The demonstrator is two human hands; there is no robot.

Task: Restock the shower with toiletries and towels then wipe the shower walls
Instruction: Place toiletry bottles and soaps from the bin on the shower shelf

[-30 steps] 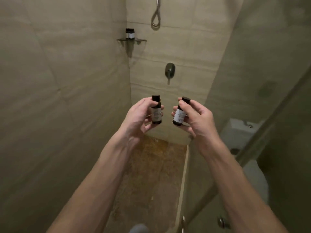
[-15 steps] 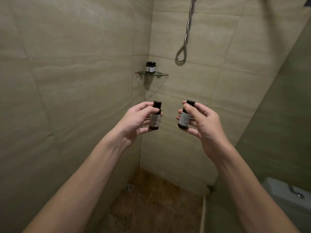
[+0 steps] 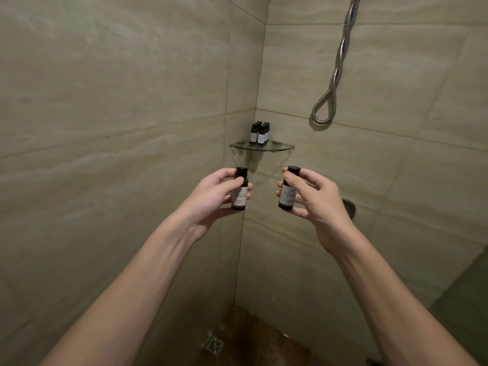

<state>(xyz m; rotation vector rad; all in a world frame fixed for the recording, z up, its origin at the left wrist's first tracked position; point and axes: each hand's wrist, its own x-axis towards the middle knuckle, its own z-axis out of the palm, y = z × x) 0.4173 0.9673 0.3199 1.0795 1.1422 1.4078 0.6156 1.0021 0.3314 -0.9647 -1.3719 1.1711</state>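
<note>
- Head view, fingers first: the fingers (image 3: 224,173) of the left hand (image 3: 208,199) are curled round a small dark toiletry bottle, the left bottle (image 3: 239,194). The thumb lies across its neck and the other fingertips show past its far side.
- The left bottle stands upright in that grip, black cap up. Its pale label faces the camera, but the print is too small to read.
- The right hand (image 3: 320,204) grips a matching bottle, the right bottle (image 3: 287,192). The forefinger presses on the shoulder just under the cap and the lower fingers wrap behind the body.
- The right bottle leans slightly, cap tipped to the right, with its grey label turned to the camera.
- The two bottles are held side by side with a gap between them, in front of the shower's corner and just below the glass corner shelf (image 3: 281,148).
- On the shelf, a cluster of shelf bottles (image 3: 260,133) of the same kind stands upright, packed tight into the back corner. Their count is hard to tell.
- A metal shower hose (image 3: 340,56) hangs in a loop on the back wall (image 3: 396,159), up and to the right of the shelf.
- A round mixer handle (image 3: 350,208) peeks out behind the right hand.
- The left wall (image 3: 105,101) is beige tile.
- A square floor drain (image 3: 215,344) sits at the left edge of the brown shower floor (image 3: 264,336).
</note>
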